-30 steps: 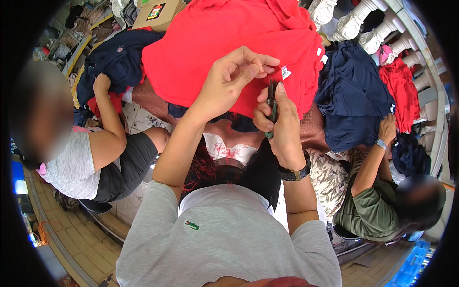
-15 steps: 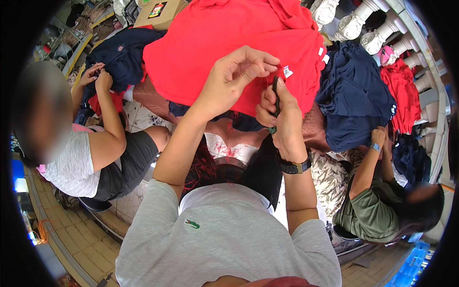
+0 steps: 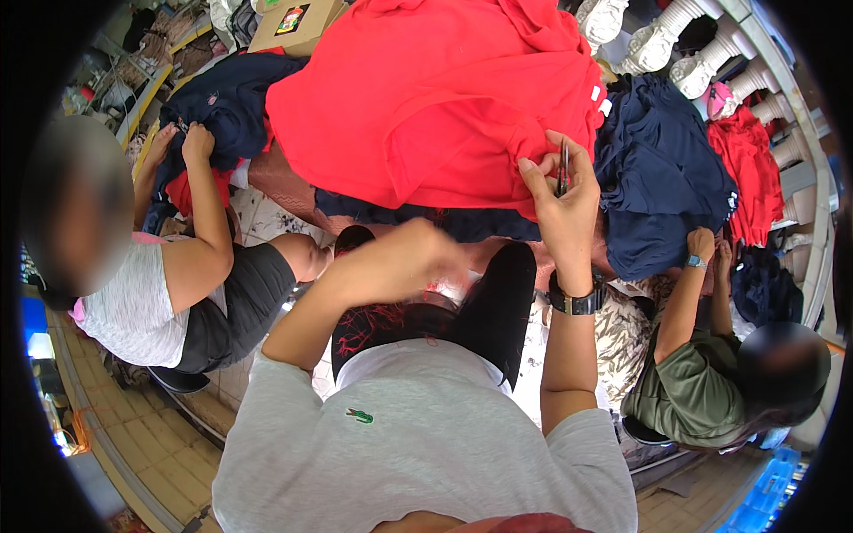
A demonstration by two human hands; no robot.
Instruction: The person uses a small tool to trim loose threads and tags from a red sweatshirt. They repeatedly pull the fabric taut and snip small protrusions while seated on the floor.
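A pile of red garments (image 3: 373, 107) lies in front of me on a brown-covered surface. My right hand (image 3: 569, 200) is at the pile's near right edge, closed around small dark thread snips (image 3: 563, 167). Its thumb and fingertips touch the red cloth; whether they pinch it I cannot tell. My left hand (image 3: 422, 258) is over my lap, below the pile's near edge and apart from the cloth. Motion smears its fingers, so their pose is hidden. Loose red threads (image 3: 378, 327) lie on my dark-clad lap.
A navy garment pile (image 3: 662, 178) lies to the right, with more red cloth (image 3: 746, 178) beyond. At left, a person handles navy cloth (image 3: 222, 102); another person sits at right by the navy pile. A cardboard box (image 3: 293, 25) stands behind. White balusters (image 3: 653, 44) line the far right.
My left hand has dropped from the red cloth toward my lap. My right hand has moved right and up with the snips, onto the cloth's edge. The white label is no longer visible there.
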